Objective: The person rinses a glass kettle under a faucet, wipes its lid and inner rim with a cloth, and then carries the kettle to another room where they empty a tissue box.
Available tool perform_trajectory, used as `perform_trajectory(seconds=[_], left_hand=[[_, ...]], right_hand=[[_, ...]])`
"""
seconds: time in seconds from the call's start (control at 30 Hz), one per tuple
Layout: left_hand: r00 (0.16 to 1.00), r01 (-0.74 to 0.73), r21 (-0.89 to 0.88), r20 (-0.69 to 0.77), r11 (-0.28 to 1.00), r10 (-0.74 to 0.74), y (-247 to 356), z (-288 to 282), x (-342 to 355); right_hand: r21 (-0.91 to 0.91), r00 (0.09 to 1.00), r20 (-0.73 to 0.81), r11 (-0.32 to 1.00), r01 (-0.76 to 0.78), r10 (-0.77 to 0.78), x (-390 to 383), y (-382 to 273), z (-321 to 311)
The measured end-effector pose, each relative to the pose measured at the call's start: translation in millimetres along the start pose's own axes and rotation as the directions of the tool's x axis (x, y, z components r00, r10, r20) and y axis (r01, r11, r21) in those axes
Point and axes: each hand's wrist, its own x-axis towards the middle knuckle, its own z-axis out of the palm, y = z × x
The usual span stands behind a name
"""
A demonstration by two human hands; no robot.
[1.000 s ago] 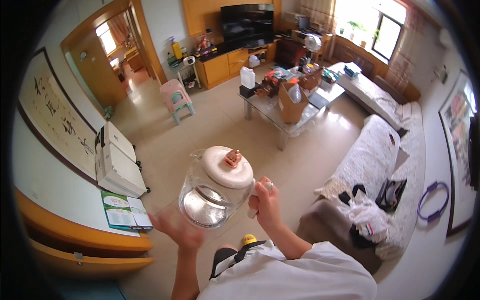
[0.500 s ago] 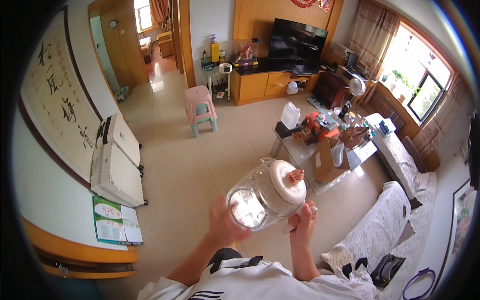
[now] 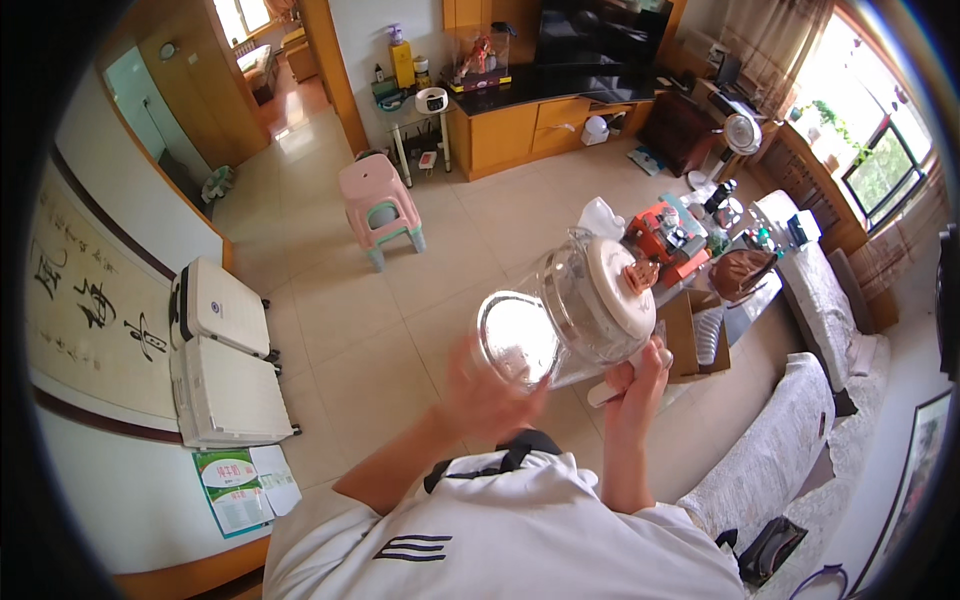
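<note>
A clear glass kettle (image 3: 570, 310) with a bright, shiny base and a pale lid (image 3: 612, 285) is held tilted in front of me. A copper-coloured knob (image 3: 640, 277) tops the lid. My right hand (image 3: 640, 375) is closed round the kettle's handle, whose white end (image 3: 604, 394) sticks out beside the fingers. Close against the shiny base is my left hand (image 3: 495, 400). Motion smears its fingers, so their grip does not show clearly.
Beyond the kettle, a low glass table carries a cardboard box (image 3: 683, 340), a brown bag (image 3: 742, 273) and red items (image 3: 668, 240). A pink stool (image 3: 380, 205) stands ahead left, white suitcases (image 3: 228, 350) along the left wall. A covered sofa (image 3: 765, 435) lies to the right.
The kettle has moved up and to the right in view, with both hands. More of the white handle end shows by my right hand. The room has shifted as my head turned.
</note>
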Motion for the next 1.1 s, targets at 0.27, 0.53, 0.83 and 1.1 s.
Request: perform_trajectory(seconds=[0.27,0.53,0.83,1.1], left_hand=[[0.990,0.137,-0.120,0.050,0.983,-0.132,-111,122,73],[0.991,-0.125,-0.022,0.052,0.992,0.126,-232,241,146],[0.982,-0.121,0.024,-0.144,0.992,0.123,-438,302,223],[0.987,0.153,-0.183,-0.017,0.971,-0.159,-593,353,294]], right_hand=[[0.077,0.992,0.063,0.990,-0.117,0.112,197,32,58],[0.027,0.981,0.057,0.982,-0.185,0.184,351,89,117],[-0.037,0.984,0.101,0.989,-0.141,0.144,504,180,248],[-0.061,0.980,0.102,0.984,-0.167,0.173,630,248,349]])
